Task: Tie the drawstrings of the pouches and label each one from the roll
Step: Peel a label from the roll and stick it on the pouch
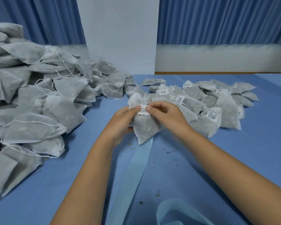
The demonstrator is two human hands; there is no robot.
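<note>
A filled white fabric pouch [145, 127] stands upright at the middle of the blue table, its gathered top fanned out. My left hand [122, 122] grips its left side with the thumb up on the neck. My right hand [165, 113] wraps the right side, its thumb and forefinger pressing a white barcode label [143, 110] onto the pouch's neck. A pale blue label backing strip [133, 172] runs from under the pouch toward me and curls at the bottom edge. The label roll itself is out of view.
A large heap of unlabelled pouches [32, 101] with loose drawstrings fills the left side. Labelled pouches [212, 109] lie in a pile at right, behind my right hand. Small herb crumbs dot the blue table [193, 168]. Blue curtains hang behind.
</note>
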